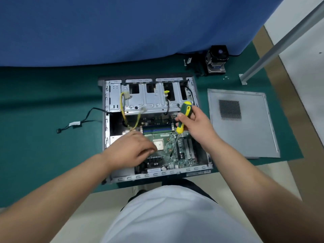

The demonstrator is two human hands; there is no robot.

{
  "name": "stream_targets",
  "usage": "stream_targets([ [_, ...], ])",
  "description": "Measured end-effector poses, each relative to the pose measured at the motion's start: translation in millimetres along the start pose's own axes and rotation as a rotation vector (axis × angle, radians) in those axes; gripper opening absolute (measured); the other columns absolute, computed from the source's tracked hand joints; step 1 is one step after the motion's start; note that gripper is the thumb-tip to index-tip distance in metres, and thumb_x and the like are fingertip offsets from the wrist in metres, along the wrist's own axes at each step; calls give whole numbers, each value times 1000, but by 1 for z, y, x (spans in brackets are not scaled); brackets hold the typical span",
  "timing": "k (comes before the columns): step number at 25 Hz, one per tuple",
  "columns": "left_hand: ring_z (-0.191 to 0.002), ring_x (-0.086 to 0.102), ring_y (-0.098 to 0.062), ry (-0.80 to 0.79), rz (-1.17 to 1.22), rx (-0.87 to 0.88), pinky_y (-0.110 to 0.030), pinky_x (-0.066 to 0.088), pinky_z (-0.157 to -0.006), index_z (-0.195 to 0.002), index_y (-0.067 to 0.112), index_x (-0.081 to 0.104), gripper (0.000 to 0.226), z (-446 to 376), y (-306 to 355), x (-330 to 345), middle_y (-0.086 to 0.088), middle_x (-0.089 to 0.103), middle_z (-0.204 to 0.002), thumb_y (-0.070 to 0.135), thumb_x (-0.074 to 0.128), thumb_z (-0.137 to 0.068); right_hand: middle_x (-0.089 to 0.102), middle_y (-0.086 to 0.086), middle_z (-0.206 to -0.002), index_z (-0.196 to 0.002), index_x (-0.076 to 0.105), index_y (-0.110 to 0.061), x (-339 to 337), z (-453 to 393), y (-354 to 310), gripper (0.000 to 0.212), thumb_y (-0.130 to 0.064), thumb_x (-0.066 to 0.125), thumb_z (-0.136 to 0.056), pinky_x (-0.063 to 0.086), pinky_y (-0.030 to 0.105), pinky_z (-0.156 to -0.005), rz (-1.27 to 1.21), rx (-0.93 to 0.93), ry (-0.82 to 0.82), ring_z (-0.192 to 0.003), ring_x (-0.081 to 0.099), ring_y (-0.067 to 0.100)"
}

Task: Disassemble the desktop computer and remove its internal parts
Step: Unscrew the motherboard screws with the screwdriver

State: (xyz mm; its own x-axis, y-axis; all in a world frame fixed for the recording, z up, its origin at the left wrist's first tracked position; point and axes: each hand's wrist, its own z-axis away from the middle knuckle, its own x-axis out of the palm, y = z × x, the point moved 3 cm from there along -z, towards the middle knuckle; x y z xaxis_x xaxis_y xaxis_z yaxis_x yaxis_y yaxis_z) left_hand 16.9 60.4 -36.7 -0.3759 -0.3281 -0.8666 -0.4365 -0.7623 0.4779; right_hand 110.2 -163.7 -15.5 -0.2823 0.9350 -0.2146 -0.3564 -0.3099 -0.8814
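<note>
An open desktop case (158,176) lies flat on a green mat. Inside it the green motherboard (168,148) shows a bare processor (158,144), memory slots and expansion slots. My right hand (196,123) grips a green and yellow screwdriver (184,116), its thin shaft slanting down with the tip over the board right of the processor. My left hand (129,149) reaches over the board's left part, fingers loosely curled just left of the processor; whether they hold anything is hidden. Yellow power wires (122,109) loop by the metal drive cage (150,100).
The removed grey side panel (245,134) lies to the right of the case. A cooler with fan (216,58) and small screws (226,78) sit at the back right. A loose black cable (78,122) trails left. A blue partition stands behind; a metal post (280,44) rises at right.
</note>
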Motion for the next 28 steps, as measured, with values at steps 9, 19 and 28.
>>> stream_targets([
  [9,-102,68,-5,-91,52,51,-29,16,-126,-116,29,72,53,41,6,28,13,76,-108,69,42,-98,76,10,-104,-114,50,-24,26,37,20,22,-14,65,-100,61,51,-89,-101,-34,85,-91,76,23],
  [19,-88,67,-11,115,182,-90,-25,52,-81,-108,20,75,41,50,-16,4,8,74,-96,50,50,-100,75,11,-108,-111,50,-19,41,56,32,32,-22,70,-85,60,27,-74,-208,57,52,-94,77,20],
  [28,-95,65,-13,266,55,-205,-34,38,-95,-107,27,74,27,12,-48,7,12,74,-97,46,55,-102,74,-13,-110,-110,45,-38,70,61,50,31,-13,59,-97,57,59,-85,82,-68,-85,-96,72,31],
])
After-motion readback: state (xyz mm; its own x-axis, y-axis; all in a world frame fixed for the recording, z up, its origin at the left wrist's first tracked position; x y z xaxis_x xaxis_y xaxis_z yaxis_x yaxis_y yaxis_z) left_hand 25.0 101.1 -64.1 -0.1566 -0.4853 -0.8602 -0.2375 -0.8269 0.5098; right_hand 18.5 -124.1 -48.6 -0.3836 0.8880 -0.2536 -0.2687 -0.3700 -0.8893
